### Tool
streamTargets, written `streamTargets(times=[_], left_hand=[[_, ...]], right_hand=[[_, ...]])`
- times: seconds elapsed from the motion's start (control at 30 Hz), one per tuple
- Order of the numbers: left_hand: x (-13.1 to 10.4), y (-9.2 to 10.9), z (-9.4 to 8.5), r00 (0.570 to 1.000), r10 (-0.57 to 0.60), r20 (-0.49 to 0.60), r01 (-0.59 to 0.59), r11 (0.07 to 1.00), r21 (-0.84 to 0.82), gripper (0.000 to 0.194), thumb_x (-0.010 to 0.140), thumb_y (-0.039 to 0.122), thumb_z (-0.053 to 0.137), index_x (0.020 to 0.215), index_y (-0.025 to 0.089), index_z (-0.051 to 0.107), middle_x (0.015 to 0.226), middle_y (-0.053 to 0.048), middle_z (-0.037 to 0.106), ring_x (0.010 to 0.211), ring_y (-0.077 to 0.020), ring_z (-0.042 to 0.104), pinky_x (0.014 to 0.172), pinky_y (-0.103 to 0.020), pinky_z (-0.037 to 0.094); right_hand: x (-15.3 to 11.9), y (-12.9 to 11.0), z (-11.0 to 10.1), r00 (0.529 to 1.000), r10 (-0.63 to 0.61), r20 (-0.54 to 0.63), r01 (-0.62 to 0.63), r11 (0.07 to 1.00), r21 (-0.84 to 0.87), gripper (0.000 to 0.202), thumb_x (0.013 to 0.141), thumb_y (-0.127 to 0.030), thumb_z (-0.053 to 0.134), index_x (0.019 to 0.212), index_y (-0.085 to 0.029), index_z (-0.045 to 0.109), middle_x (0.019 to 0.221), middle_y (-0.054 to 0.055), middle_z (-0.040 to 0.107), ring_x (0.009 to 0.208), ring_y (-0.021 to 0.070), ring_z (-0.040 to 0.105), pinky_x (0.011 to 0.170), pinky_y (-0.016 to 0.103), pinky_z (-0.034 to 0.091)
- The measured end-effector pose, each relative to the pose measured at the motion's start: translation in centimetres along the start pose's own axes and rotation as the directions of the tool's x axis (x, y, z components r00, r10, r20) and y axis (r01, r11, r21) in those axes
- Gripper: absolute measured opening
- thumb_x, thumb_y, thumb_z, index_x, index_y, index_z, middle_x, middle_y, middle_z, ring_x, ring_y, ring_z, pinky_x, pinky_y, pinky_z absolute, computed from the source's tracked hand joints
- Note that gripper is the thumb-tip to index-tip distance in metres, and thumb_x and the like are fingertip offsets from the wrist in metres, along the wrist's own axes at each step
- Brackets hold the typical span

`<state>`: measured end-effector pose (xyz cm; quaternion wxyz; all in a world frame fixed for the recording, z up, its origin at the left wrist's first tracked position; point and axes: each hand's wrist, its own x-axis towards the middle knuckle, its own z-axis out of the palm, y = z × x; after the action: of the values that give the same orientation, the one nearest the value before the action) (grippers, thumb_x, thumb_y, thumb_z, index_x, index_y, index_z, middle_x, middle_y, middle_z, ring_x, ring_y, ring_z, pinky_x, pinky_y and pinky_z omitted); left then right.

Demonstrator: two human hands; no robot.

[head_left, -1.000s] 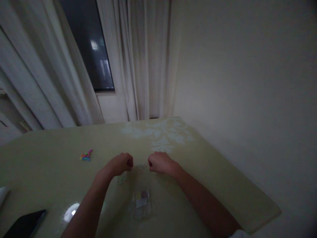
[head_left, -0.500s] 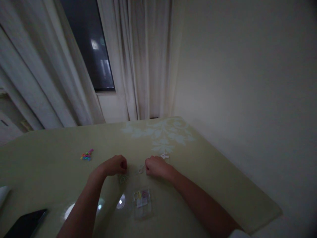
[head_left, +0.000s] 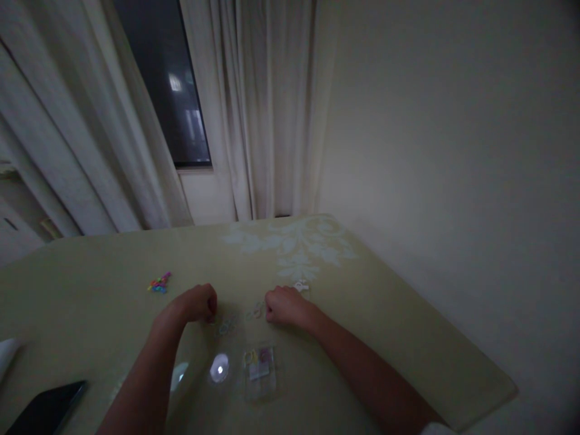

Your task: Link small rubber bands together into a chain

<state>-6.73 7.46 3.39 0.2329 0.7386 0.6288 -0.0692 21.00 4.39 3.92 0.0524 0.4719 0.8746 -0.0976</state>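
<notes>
My left hand is closed just above the table, and whatever its fingers hold is too small to name. Small pale ring-shaped pieces lie to its right, and more pale rings sit between the hands. My right hand is also closed, its fingers curled down beside those rings; its contents are hidden. Just beyond it is a small group of white pieces. Nearer to me lies a clear compartment box with yellow and purple pieces inside.
A heap of small colourful pieces lies on the table to the left. At the near left are a dark phone-like object and a white object. A wall borders the table's right side.
My left hand has moved left, away from the rings, which show more fully now. My right hand has stayed nearly in place, closed as before.
</notes>
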Motion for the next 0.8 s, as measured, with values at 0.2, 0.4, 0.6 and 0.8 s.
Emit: streamTargets(times=[0.2,0.4,0.6,0.8], left_hand=[[-0.5,1.3,0.1,0.999,0.027,-0.029,-0.028,0.999,-0.031,0.003,0.054,0.018,0.065,0.055,0.017,0.068,0.061,-0.006,0.071,0.067,-0.029,0.071,0.059,-0.032,0.048],[-1.9,4.4,-2.0,0.95,0.243,-0.197,-0.284,0.933,-0.219,0.024,0.08,0.035,0.06,0.091,0.018,0.072,0.083,-0.003,0.075,0.079,-0.0202,0.069,0.068,-0.027,0.051],[-3.9,8.9,-3.3,0.794,0.426,-0.434,-0.606,0.621,-0.498,0.024,0.087,0.039,0.069,0.092,0.017,0.075,0.081,-0.004,0.075,0.073,-0.0166,0.066,0.067,-0.027,0.052],[-4.7,10.7,-3.4,0.734,0.359,-0.576,-0.679,0.406,-0.612,0.022,0.084,0.035,0.078,0.095,0.016,0.075,0.088,-0.006,0.077,0.08,-0.0168,0.07,0.074,-0.028,0.056]], right_hand=[[0.0,0.1,0.1,1.0,0.005,-0.009,-0.005,0.999,0.038,0.023,0.082,-0.025,0.069,0.098,-0.012,0.08,0.099,0.018,0.079,0.09,0.0306,0.075,0.071,0.031,0.052],[0.5,0.9,-1.2,0.988,-0.062,-0.144,0.108,0.934,0.342,0.013,0.083,-0.024,0.072,0.093,-0.017,0.077,0.083,0.004,0.076,0.074,0.0154,0.068,0.062,0.021,0.043],[-0.3,0.5,-3.5,0.867,0.144,-0.477,0.325,0.562,0.761,0.011,0.084,-0.025,0.07,0.085,-0.015,0.07,0.062,-0.006,0.054,0.054,0.0091,0.045,0.05,0.021,0.032],[-1.1,0.0,-4.5,0.803,0.239,-0.546,0.358,0.538,0.763,0.009,0.08,-0.025,0.071,0.083,-0.017,0.067,0.057,-0.008,0.048,0.051,0.0094,0.041,0.048,0.023,0.029]])
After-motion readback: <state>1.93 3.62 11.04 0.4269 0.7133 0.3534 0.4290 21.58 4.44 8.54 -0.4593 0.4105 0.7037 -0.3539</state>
